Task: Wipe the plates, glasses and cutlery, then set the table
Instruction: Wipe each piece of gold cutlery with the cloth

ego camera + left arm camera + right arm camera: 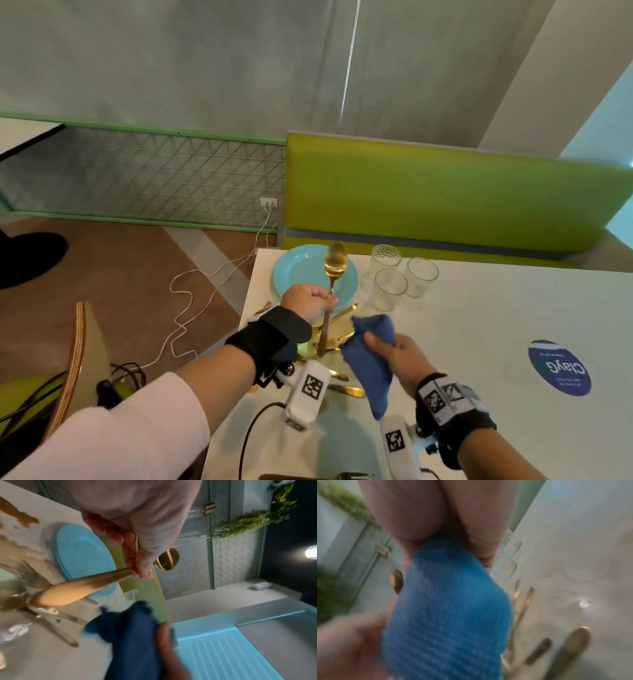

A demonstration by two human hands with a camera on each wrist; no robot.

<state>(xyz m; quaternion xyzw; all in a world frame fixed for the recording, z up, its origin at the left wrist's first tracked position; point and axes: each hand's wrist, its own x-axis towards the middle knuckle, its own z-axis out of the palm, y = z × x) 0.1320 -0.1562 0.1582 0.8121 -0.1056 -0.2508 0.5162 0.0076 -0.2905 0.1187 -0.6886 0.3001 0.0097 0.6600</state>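
My left hand (310, 301) grips a gold spoon (335, 263) by the middle of its handle and holds it upright, bowl up, above the table; the left wrist view shows the same spoon (89, 585) and left hand (135, 555). To its right, my right hand (394, 349) holds a blue cloth (371, 359) that hangs down from the fingers, a little apart from the spoon. The right wrist view is blurred and filled by the blue cloth (447, 608). A light-blue plate (301, 270) lies behind the spoon. Three clear glasses (390, 287) stand right of the plate. More gold cutlery (342, 387) lies under my hands.
The white table (496, 315) carries a round blue sticker (560, 368) at the right. A green bench backrest (445, 192) runs behind the table. A wooden chair back (73, 359) and white cable (191, 308) are on the floor side at left.
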